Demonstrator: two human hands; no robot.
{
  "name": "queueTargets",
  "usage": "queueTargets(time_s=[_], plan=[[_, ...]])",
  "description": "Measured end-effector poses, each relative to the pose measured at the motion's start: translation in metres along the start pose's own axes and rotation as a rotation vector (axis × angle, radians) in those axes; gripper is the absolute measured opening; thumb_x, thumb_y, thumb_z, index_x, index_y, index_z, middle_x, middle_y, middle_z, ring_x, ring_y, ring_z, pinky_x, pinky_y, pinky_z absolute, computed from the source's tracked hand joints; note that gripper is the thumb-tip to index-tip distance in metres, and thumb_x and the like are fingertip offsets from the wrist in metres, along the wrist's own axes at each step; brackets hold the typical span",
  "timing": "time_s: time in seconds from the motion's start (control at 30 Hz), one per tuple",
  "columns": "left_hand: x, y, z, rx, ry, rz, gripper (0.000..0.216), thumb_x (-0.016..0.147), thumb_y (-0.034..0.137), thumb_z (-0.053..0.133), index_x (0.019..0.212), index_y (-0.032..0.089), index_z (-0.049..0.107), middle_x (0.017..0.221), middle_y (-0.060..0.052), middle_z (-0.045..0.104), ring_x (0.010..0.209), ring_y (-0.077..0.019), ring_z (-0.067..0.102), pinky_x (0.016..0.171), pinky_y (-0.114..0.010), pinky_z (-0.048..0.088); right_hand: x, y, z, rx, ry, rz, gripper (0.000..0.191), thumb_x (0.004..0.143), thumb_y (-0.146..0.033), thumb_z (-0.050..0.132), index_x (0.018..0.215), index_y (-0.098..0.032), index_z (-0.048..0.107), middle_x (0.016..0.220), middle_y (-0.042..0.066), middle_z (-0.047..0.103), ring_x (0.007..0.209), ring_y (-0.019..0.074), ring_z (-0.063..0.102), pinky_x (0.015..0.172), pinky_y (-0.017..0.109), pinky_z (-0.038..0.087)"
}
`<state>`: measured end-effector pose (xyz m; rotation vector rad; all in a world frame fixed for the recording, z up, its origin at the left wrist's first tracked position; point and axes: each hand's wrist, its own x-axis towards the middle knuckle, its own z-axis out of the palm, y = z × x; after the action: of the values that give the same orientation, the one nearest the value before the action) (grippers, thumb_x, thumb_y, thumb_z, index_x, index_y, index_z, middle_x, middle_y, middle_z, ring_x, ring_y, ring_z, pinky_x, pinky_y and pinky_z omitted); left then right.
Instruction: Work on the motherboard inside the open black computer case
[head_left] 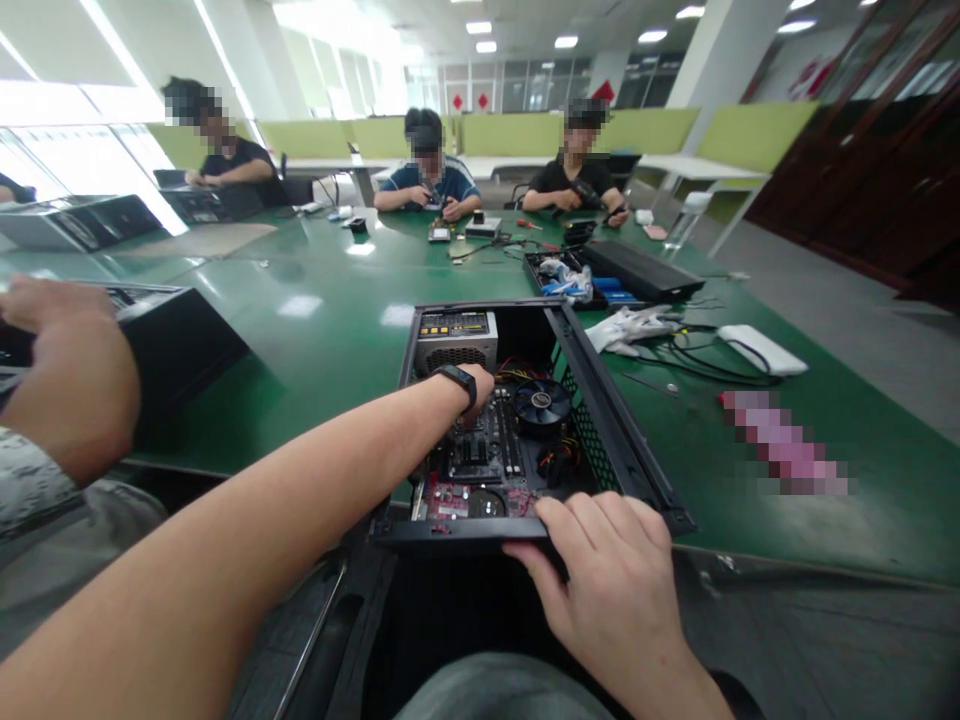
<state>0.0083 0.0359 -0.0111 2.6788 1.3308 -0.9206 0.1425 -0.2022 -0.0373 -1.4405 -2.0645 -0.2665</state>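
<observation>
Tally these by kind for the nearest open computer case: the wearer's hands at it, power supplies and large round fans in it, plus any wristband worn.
Hands: 2 (left hand, right hand)
Power supply: 1
Large fan: 1
Wristband: 1
Total: 5

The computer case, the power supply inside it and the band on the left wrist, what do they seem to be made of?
Computer case: probably painted sheet metal, satin black, judging by its thin folded edges and honeycomb-pierced side. Power supply: likely gray metal, dull, with a perforated face. Band: perhaps rubber or silicone, dull black, since it curves snugly; fabric can't be ruled out.
</observation>
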Motion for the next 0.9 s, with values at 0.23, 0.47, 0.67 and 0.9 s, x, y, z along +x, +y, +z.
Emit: queueTargets(time_s=[0.23,0.47,0.67,0.9], plan=[[-0.0007,-0.0003,-0.0011,-0.003,-0.012,0.002,0.057,0.056,0.032,0.090,0.107,0.012,0.077,0.110,-0.018,0.074,0.103,-0.0289,0.070,0.087,-0.028,0.055,0.0002,-0.0005,0.0008,0.031,0.036,0.006,0.020,0.091,-0.039,0.061,0.102,-0.022,0.062,0.080,0.001,0.057,0.080,0.0199,0.044,0.080,0.037,0.030],[-0.0013,-0.0001,-0.0016,-0.041,-0.010,-0.006,0.061,0.051,0.032,0.092,0.107,0.012,0.077,0.110,-0.019,0.074,0.102,-0.0302,0.070,0.087,-0.029,0.056,0.0003,-0.0008,0.0013,0.043,0.028,0.017,0.019,0.091,-0.039,0.061,0.099,-0.023,0.063,0.079,0.001,0.056,0.079,0.0196,0.043,0.079,0.037,0.029],[-0.0007,0.0006,-0.0013,-0.029,-0.014,-0.011,0.059,0.053,0.032,0.092,0.106,0.011,0.077,0.112,-0.019,0.074,0.102,-0.0298,0.070,0.087,-0.029,0.056,0.0000,-0.0004,0.0015,0.036,0.035,0.009,0.020,0.092,-0.039,0.059,0.101,-0.022,0.063,0.079,0.002,0.057,0.079,0.0197,0.043,0.079,0.037,0.029],[0.0007,0.0007,0.0002,-0.025,-0.008,0.002,0.061,0.053,0.030,0.092,0.108,0.010,0.076,0.112,-0.020,0.074,0.104,-0.0303,0.070,0.090,-0.030,0.055,-0.0005,0.0000,0.0020,0.041,0.040,0.006,0.019,0.091,-0.040,0.060,0.100,-0.022,0.062,0.079,0.002,0.057,0.079,0.0198,0.043,0.079,0.037,0.029]])
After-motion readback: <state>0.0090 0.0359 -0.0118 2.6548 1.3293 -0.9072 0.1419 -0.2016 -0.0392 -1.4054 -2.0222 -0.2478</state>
